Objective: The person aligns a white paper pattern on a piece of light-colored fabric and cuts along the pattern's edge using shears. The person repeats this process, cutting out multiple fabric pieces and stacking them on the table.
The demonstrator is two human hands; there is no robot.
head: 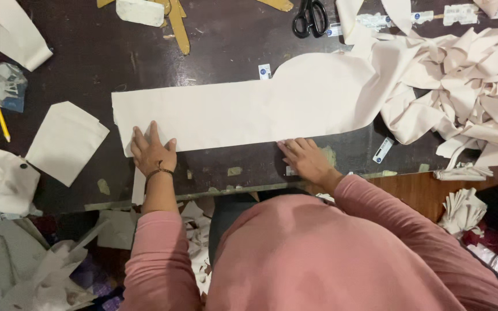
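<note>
Cream fabric panel lies flat under both palms: left hand splayed on its corner, right hand pressing the near edge, neither gripping; uneven pressure could skew it

L hand flat, palm down, fingers spread; R hand flat too, both arms reaching fwd.

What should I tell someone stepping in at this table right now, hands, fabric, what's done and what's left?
Left hand: flat, palm down on the left end of the long cream fabric piece.
Right hand: flat on the dark table, fingertips at the piece's near edge.
The piece lies spread out, its curved end by the fabric heap.
Scissors lie untouched at the far edge.
Done: piece laid flat. Left: not evident.
</note>
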